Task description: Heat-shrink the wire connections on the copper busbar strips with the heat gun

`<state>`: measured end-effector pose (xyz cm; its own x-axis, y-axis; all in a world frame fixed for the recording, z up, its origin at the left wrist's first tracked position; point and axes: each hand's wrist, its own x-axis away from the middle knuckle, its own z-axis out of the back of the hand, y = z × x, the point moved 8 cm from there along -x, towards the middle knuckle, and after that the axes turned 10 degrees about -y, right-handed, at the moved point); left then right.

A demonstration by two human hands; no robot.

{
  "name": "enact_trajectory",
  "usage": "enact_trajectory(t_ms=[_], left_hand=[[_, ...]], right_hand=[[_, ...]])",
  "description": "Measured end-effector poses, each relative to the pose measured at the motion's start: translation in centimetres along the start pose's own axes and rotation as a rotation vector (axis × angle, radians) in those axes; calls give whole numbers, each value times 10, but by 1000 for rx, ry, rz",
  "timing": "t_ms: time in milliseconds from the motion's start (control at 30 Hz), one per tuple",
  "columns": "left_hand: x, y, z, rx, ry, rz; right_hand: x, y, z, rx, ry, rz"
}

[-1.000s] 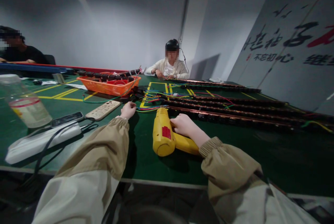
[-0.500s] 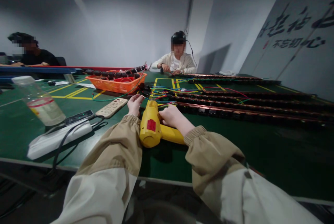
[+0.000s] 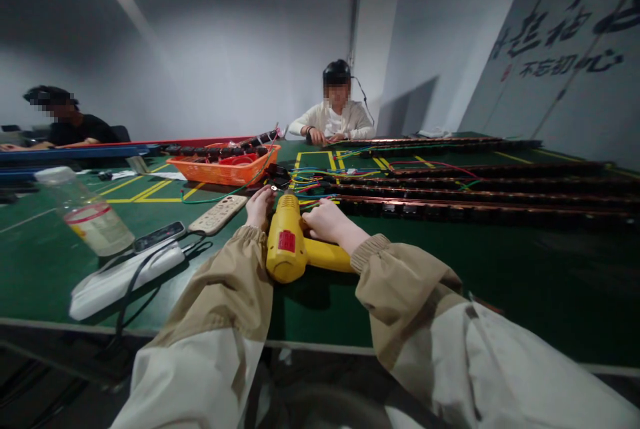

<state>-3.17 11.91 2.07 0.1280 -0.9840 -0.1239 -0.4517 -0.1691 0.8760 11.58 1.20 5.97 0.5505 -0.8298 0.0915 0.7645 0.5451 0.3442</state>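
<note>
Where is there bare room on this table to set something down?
Green tabletop shows bare between the long dark strips and the right sleeve. The left is crowded: bottle, power strip, orange basket. Wires lie just beyond the yellow heat gun.

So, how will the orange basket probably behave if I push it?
The basket should feel rather heavy, being loaded with black strips. These stick up out of it, so they may shift. The green wire across its front could snag.
</note>
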Motion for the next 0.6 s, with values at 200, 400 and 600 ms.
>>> enact_trajectory(t_ms=[200,400,600], left_hand=[[2,-1,1,18,9,-4],[-1,2,2,-2,13,-66],[0,-2,-5,46,-31,-48]], right_hand=[[27,31,-17,-24,-52,-74],[67,66,-31,-51,-99,-188],[80,74,-37,-129,-142,-248]])
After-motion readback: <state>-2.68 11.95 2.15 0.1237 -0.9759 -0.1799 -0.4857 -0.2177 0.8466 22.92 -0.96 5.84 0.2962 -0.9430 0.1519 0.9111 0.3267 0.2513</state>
